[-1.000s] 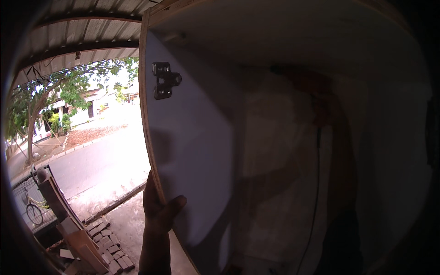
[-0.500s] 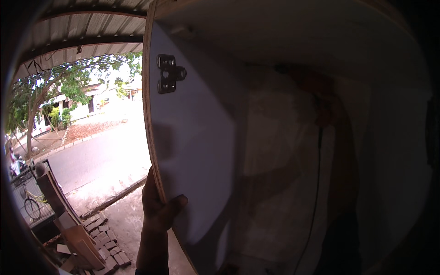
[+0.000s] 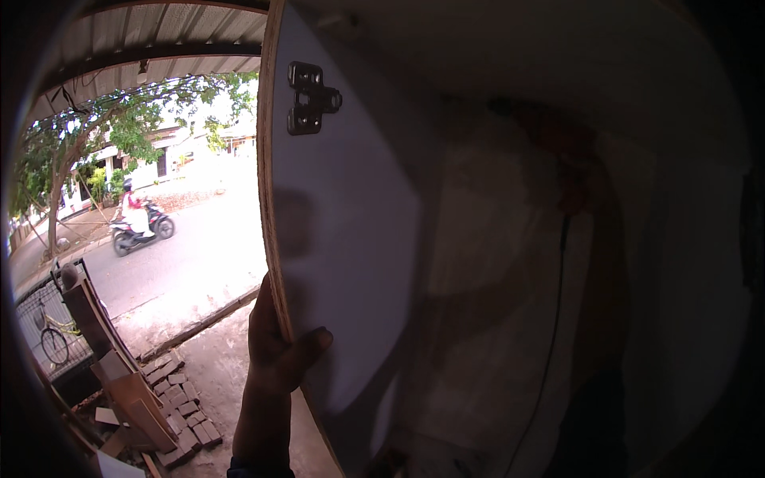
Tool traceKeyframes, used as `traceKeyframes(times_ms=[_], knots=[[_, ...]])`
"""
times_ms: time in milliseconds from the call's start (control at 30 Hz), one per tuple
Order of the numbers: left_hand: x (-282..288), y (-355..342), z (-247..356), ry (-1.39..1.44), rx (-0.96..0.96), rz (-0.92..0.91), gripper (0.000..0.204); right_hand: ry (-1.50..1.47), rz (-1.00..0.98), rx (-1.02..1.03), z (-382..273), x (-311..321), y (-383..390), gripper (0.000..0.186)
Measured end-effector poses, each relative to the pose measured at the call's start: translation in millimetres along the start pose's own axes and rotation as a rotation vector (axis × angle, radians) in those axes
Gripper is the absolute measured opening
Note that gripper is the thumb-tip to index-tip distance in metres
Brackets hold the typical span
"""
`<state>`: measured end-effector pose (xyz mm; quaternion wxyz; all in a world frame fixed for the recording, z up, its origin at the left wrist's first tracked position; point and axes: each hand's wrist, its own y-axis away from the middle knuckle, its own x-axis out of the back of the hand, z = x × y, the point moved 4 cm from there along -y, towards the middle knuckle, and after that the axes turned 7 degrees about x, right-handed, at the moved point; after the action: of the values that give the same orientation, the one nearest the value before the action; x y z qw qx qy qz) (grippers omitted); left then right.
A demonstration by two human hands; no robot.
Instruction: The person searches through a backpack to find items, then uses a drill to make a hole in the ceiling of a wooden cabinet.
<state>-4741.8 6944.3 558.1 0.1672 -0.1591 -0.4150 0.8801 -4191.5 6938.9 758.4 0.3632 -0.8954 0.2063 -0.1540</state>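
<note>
My left hand (image 3: 283,348) grips the raw wooden front edge of a cabinet's white side panel (image 3: 351,215), thumb on the inner face, fingers outside. Above it, a metal hinge plate (image 3: 312,99) is fixed to that inner face. Deep in the shaded cabinet, my right hand (image 3: 580,185) is wrapped round the handle of a reddish corded power drill (image 3: 550,130). The drill lies level near the upper back corner, its nose toward the left. Its tip is too dark to make out. The black cord (image 3: 547,350) hangs from the handle to the bottom.
Dark cabinet walls surround my right arm. Outside at left are stacked paving bricks (image 3: 185,406), leaning wooden boards (image 3: 137,406), a bicycle (image 3: 56,338) behind a mesh fence, and a road with a person on a motorcycle (image 3: 142,227). A corrugated roof (image 3: 175,28) hangs above.
The panel and hinge plate have shifted slightly right and up in view. Both hands keep their grips. The motorcycle now shows plainly on the road.
</note>
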Motion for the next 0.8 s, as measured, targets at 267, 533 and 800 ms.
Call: traceKeyframes(times_ms=[267, 533, 800], knots=[[-3, -1, -2, 0.009, -0.009, 0.01, 0.087, -0.076, -0.112, -0.062, -10, 1, 8, 0.028], [-2, -2, -5, 0.029, 0.031, -0.006, 0.082, 0.188, 0.014, 0.218, -63, -42, 41, 0.03], [6, 6, 1, 0.062, 0.06, -0.017, 0.082, 0.111, 0.074, 0.533, -73, -85, 102, 0.034]])
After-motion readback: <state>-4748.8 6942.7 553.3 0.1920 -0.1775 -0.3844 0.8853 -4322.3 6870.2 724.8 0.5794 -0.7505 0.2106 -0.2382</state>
